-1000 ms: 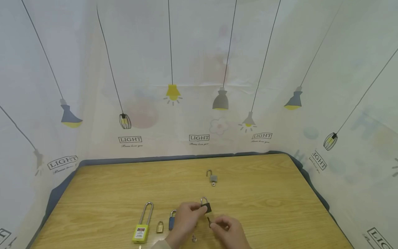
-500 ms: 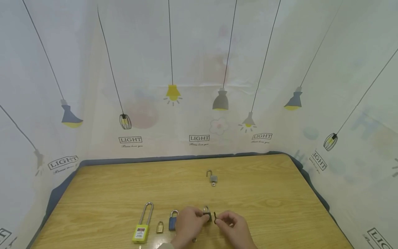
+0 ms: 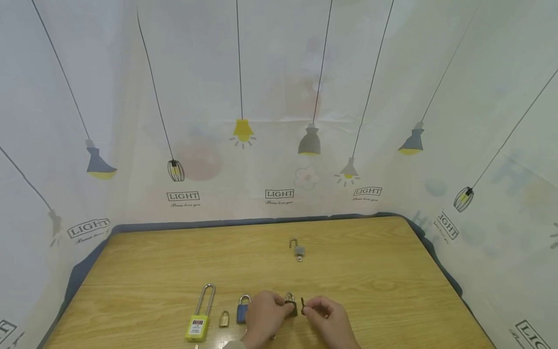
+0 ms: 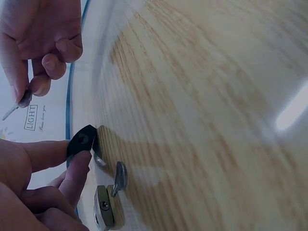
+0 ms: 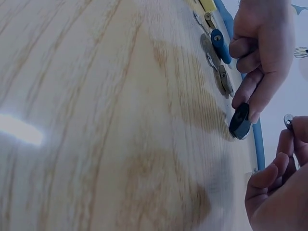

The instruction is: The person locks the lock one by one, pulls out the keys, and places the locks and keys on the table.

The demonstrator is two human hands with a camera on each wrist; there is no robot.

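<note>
My left hand [image 3: 265, 315] pinches a black padlock [image 3: 294, 310] between thumb and forefinger; its silver shackle points away from me. In the left wrist view the underside of the black padlock [image 4: 83, 139] shows a round keyhole. Just to the right, my right hand [image 3: 329, 317] pinches a small key [image 3: 302, 303] by its dark head. The thin blade of the key [image 4: 10, 111] sticks out past the fingertips, apart from the lock. Beyond the left hand's fingers in the left wrist view lies another padlock [image 4: 104, 208] with a loose key [image 4: 120, 176] beside it.
Left of the hands on the wooden table [image 3: 392, 271] lie a yellow long-shackle padlock [image 3: 197, 327], a small brass padlock [image 3: 224, 319] and a blue padlock [image 3: 241, 312]. Farther back is a grey padlock [image 3: 299, 250] with its shackle swung out. A lamp-print cloth [image 3: 279, 160] surrounds the table.
Both hands have shifted toward me and a little right. The black padlock, tilted earlier, stands straighter, and the key in the right hand has turned more upright.
</note>
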